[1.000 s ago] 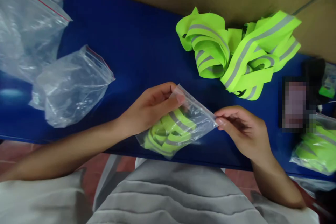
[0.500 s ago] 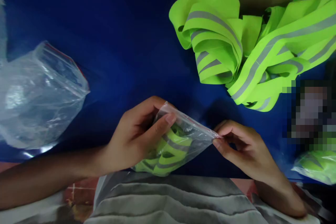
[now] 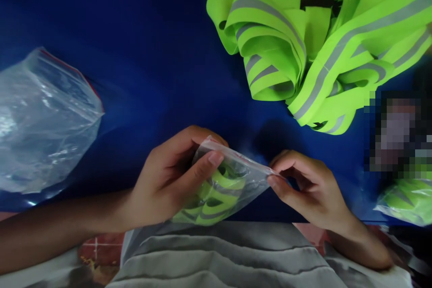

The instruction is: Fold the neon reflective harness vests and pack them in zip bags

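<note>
Plastic bag [image 3: 248,182] slants between the curled left hand [image 3: 170,177], gripping its side, and right hand [image 3: 308,189], pinching its corner.

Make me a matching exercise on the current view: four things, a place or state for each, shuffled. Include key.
Things
1. Held bag
2. Left hand
3. Loose strips
4. Right hand

Places and states
A. Pinching the held bag at the right-hand end of its top edge
B. Heaped on the blue table, upper right of the picture
C. Transparent, with yellow-green and grey strips inside
D. Gripping the held bag near the left-hand end of its top edge, thumb in front

Pairs: 1-C, 2-D, 3-B, 4-A
</note>
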Demonstrator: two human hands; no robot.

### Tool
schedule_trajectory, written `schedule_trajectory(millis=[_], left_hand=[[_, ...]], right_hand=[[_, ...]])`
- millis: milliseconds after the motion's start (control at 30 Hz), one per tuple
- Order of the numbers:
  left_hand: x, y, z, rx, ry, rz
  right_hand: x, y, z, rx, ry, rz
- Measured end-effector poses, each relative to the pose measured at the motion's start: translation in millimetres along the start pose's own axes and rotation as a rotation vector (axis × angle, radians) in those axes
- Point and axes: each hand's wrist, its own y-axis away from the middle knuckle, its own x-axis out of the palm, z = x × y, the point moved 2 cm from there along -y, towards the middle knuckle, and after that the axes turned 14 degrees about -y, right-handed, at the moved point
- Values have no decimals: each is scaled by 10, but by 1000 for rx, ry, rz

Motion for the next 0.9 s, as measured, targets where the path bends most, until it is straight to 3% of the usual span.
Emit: schedule_trajectory(millis=[267, 900], left_hand=[[46, 39, 36, -8, 13, 97], [69, 15, 17, -75, -65, 170]], right_hand=[[60, -7, 12, -37, 11, 8], [118, -12, -20, -63, 22, -26]])
